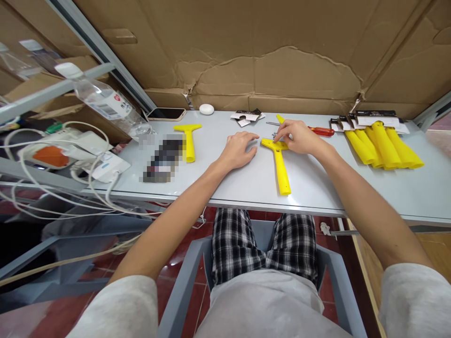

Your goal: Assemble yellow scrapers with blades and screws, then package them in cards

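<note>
Beside the yellow T-shaped scraper handle (281, 173), an open left hand (239, 149); at its head, a pinched right hand (299, 136), contents unclear. Probably light, stiff plastic; best held lower down.

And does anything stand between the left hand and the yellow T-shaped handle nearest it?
Nothing visible does: only tabletop shows between the left hand and the yellow T-shaped handle. The right hand, on the handle's other side, partly covers its upper right end but leaves that gap open.
</note>
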The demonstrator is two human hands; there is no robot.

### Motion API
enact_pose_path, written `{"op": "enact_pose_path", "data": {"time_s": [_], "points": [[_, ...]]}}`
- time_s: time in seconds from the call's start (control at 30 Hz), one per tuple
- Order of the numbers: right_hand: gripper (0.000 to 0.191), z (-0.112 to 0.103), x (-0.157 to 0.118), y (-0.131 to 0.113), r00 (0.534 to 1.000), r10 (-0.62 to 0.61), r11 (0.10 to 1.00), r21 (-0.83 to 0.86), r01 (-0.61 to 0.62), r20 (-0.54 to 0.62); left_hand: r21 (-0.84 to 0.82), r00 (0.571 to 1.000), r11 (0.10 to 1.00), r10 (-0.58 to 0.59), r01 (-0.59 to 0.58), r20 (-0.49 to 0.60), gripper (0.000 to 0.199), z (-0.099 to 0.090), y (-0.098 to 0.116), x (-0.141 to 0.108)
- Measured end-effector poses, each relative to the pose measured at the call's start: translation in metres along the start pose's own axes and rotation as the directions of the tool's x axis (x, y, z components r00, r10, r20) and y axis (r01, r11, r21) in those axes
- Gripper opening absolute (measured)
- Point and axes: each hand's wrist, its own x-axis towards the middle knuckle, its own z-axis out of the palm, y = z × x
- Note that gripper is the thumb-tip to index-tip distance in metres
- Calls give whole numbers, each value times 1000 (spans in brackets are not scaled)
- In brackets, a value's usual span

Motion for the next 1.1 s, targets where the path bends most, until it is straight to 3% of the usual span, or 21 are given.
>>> {"op": "enact_pose_path", "data": {"time_s": [1.1], "points": [[41,5,0,0,999,-43,999,-14,43,5,-32,998,997,68,-68,6,38,3,-1,-1]]}}
